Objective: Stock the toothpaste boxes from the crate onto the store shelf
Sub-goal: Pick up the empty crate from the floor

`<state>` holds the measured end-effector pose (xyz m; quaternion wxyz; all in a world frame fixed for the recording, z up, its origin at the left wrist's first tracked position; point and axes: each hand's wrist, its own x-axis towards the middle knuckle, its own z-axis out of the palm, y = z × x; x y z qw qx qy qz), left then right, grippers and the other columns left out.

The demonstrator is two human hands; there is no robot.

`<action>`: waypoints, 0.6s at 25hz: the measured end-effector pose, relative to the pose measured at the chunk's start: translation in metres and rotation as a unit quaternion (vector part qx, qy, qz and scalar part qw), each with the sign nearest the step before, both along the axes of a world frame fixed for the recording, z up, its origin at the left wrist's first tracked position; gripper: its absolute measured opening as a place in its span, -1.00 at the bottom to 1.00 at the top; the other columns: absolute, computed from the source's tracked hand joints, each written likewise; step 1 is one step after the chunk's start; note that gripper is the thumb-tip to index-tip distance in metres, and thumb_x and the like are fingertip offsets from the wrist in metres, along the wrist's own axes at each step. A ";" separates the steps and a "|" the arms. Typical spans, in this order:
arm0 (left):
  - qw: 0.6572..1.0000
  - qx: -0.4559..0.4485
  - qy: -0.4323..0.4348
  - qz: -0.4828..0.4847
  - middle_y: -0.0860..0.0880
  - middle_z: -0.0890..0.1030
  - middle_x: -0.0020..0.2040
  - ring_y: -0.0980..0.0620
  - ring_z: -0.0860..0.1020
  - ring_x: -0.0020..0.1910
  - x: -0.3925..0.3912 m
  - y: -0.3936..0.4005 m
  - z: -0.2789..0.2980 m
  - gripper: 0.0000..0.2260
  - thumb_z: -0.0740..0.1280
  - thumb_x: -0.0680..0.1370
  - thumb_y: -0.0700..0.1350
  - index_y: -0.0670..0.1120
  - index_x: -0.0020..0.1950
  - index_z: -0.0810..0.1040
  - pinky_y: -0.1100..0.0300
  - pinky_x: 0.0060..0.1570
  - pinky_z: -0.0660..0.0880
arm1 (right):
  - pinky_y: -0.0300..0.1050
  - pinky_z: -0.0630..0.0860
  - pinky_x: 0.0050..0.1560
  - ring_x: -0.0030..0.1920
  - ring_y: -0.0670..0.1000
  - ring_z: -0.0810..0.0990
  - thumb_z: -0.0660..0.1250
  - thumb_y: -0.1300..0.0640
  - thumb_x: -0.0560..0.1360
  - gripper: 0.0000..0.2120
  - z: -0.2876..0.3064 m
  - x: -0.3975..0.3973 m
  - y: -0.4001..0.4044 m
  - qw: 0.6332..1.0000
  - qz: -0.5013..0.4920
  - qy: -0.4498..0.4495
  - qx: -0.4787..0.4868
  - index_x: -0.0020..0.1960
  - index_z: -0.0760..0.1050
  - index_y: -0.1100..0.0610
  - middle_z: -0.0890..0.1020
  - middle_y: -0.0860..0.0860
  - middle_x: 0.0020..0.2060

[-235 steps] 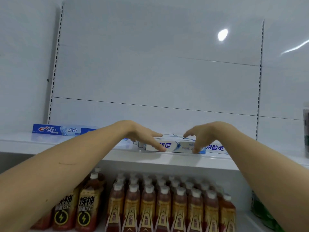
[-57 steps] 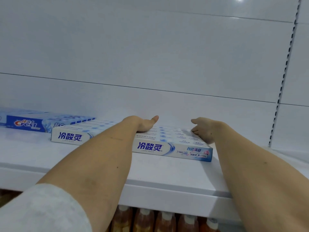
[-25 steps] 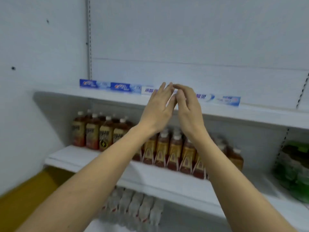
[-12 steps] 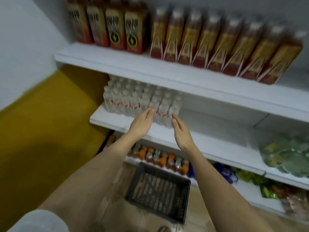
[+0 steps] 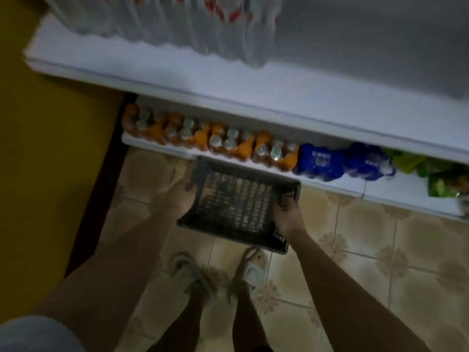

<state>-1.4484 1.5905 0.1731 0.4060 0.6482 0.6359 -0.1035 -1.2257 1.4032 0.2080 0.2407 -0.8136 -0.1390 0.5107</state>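
Crate: your dark plastic lattice crate (image 5: 238,204) sits on the tiled floor (image 5: 380,250), below the shelves for easy reach.
Left hand (image 5: 181,196): grasping its left rim.
Right hand (image 5: 286,214): fingers curled over the right rim.
Contents: looks empty; blur prevents certainty.

Open tiled floor (image 5: 380,250) lies right of the crate (image 5: 238,207), free passage there. Behind the crate, orange bottles (image 5: 203,138) block the way; sandalled feet (image 5: 223,273) stand just before it

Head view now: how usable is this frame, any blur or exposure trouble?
Head view: dim and underexposed, motion-smeared, worst on the water bottles at top; both hands, left hand and right hand, are soft at the crate sides; no toothpaste boxes discernible inside.
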 end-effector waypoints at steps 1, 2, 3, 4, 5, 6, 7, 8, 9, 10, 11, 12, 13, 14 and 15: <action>1.000 -0.015 0.023 -0.014 -0.25 0.60 0.01 -0.30 0.56 0.13 -0.004 -0.005 -0.032 -0.66 0.20 0.61 0.06 -0.22 0.06 0.55 -0.04 0.08 0.46 | 0.12 0.55 0.14 0.10 0.18 0.59 0.33 -0.09 0.47 -0.59 -0.052 0.004 -0.009 0.999 0.016 0.004 -0.041 0.23 0.46 0.10 0.60 0.11 0.14; 0.999 -0.020 0.033 -0.020 -0.21 0.59 -0.06 -0.29 0.56 0.09 -0.013 -0.005 -0.068 -0.68 0.20 0.60 0.07 -0.18 0.01 0.54 -0.01 0.04 0.44 | 0.13 0.55 0.15 0.12 0.22 0.57 0.34 -0.14 0.38 -0.46 -0.093 0.006 -0.013 0.996 0.023 -0.011 -0.088 0.27 0.43 0.10 0.57 0.15 0.18; 0.999 -0.022 0.047 -0.013 -0.18 0.58 -0.04 -0.28 0.56 0.08 -0.018 -0.005 -0.095 -0.66 0.21 0.59 0.09 -0.18 0.06 0.53 0.00 0.07 0.45 | 0.15 0.52 0.20 0.16 0.25 0.54 0.35 -0.17 0.32 -0.34 -0.119 0.007 -0.013 0.991 0.021 -0.026 -0.128 0.34 0.38 0.11 0.52 0.18 0.23; 0.999 -0.014 0.049 -0.004 -0.18 0.56 0.05 -0.27 0.55 0.12 -0.022 -0.006 -0.127 -0.59 0.23 0.57 0.12 -0.18 0.21 0.50 -0.01 0.12 0.45 | 0.15 0.47 0.27 0.23 0.27 0.49 0.37 -0.14 0.33 -0.27 -0.148 0.009 -0.014 0.985 0.006 -0.047 -0.163 0.40 0.31 0.14 0.45 0.20 0.29; 0.999 -0.002 0.047 0.020 -0.20 0.54 0.20 -0.27 0.53 0.17 -0.022 -0.002 -0.152 -0.49 0.24 0.55 0.15 -0.17 0.36 0.42 -0.05 0.17 0.47 | 0.14 0.41 0.32 0.29 0.28 0.41 0.40 -0.08 0.38 -0.26 -0.174 0.013 -0.013 0.980 -0.015 -0.080 -0.184 0.45 0.23 0.19 0.37 0.21 0.33; 0.998 0.019 0.046 0.041 -0.20 0.49 0.31 -0.27 0.52 0.20 -0.025 0.005 -0.183 -0.41 0.26 0.54 0.18 -0.14 0.46 0.33 -0.06 0.18 0.48 | 0.13 0.34 0.34 0.35 0.28 0.34 0.40 -0.02 0.44 -0.25 -0.205 0.016 -0.012 0.971 -0.035 -0.120 -0.204 0.48 0.15 0.22 0.30 0.22 0.37; 0.997 0.027 0.043 0.060 -0.19 0.45 0.36 -0.26 0.51 0.22 -0.023 0.013 -0.204 -0.39 0.28 0.55 0.14 -0.14 0.50 0.27 -0.05 0.18 0.49 | 0.12 0.30 0.34 0.38 0.28 0.30 0.39 0.03 0.47 -0.26 -0.227 0.022 -0.011 0.963 -0.053 -0.157 -0.215 0.49 0.09 0.24 0.27 0.22 0.39; 0.996 0.026 0.024 0.077 -0.16 0.46 0.35 -0.22 0.51 0.20 -0.018 0.018 -0.221 -0.43 0.30 0.57 0.07 -0.15 0.50 0.27 0.00 0.14 0.49 | 0.11 0.30 0.33 0.38 0.27 0.30 0.35 0.07 0.50 -0.30 -0.248 0.026 -0.015 0.956 -0.081 -0.182 -0.215 0.49 0.08 0.24 0.27 0.23 0.40; 0.995 0.017 0.007 0.096 -0.12 0.48 0.27 -0.15 0.51 0.15 -0.016 0.019 -0.239 -0.49 0.30 0.59 0.00 -0.16 0.47 0.29 0.05 0.08 0.47 | 0.10 0.33 0.31 0.37 0.28 0.34 0.31 0.10 0.53 -0.37 -0.268 0.029 -0.020 0.952 -0.105 -0.201 -0.205 0.48 0.11 0.25 0.32 0.24 0.38; 0.994 0.022 -0.003 0.110 -0.07 0.48 0.18 -0.07 0.49 0.08 -0.013 0.021 -0.254 -0.55 0.29 0.60 -0.04 -0.16 0.44 0.32 0.11 0.03 0.43 | 0.10 0.37 0.27 0.33 0.28 0.41 0.27 0.12 0.55 -0.46 -0.286 0.034 -0.025 0.949 -0.129 -0.215 -0.192 0.44 0.18 0.26 0.39 0.26 0.34; 0.990 0.032 -0.009 0.136 -0.05 0.46 0.11 -0.02 0.45 0.03 -0.011 0.021 -0.264 -0.60 0.28 0.61 -0.05 -0.16 0.40 0.35 0.15 0.00 0.40 | 0.09 0.41 0.24 0.28 0.28 0.47 0.27 0.14 0.55 -0.54 -0.299 0.038 -0.029 0.945 -0.141 -0.228 -0.185 0.38 0.27 0.27 0.46 0.27 0.28; 0.986 0.054 -0.012 0.159 -0.04 0.46 0.07 -0.01 0.45 0.01 -0.010 0.024 -0.274 -0.63 0.27 0.61 -0.04 -0.16 0.37 0.40 0.15 -0.01 0.40 | 0.08 0.45 0.21 0.25 0.27 0.51 0.28 0.15 0.54 -0.60 -0.307 0.043 -0.033 0.942 -0.149 -0.239 -0.184 0.33 0.35 0.27 0.52 0.26 0.24; 0.982 0.063 -0.018 0.178 -0.04 0.49 0.05 -0.01 0.47 0.00 -0.010 0.027 -0.277 -0.65 0.27 0.60 -0.04 -0.16 0.34 0.44 0.12 -0.01 0.44 | 0.06 0.47 0.19 0.21 0.25 0.54 0.30 0.17 0.53 -0.65 -0.310 0.047 -0.036 0.940 -0.150 -0.248 -0.182 0.28 0.41 0.26 0.56 0.24 0.20; 0.979 0.055 -0.024 0.193 -0.04 0.52 0.01 -0.02 0.50 -0.03 -0.012 0.030 -0.279 -0.66 0.27 0.60 -0.04 -0.16 0.32 0.47 0.10 0.00 0.48 | 0.05 0.50 0.17 0.19 0.23 0.57 0.31 0.17 0.53 -0.69 -0.312 0.050 -0.038 0.939 -0.152 -0.256 -0.174 0.24 0.47 0.25 0.59 0.22 0.17; 0.976 0.031 -0.035 0.215 -0.03 0.53 -0.05 -0.02 0.52 -0.11 -0.013 0.032 -0.275 -0.67 0.27 0.60 -0.04 -0.15 0.31 0.48 0.07 -0.02 0.51 | 0.05 0.54 0.15 0.15 0.22 0.59 0.31 0.15 0.54 -0.73 -0.310 0.051 -0.037 0.938 -0.159 -0.261 -0.162 0.20 0.50 0.24 0.61 0.20 0.13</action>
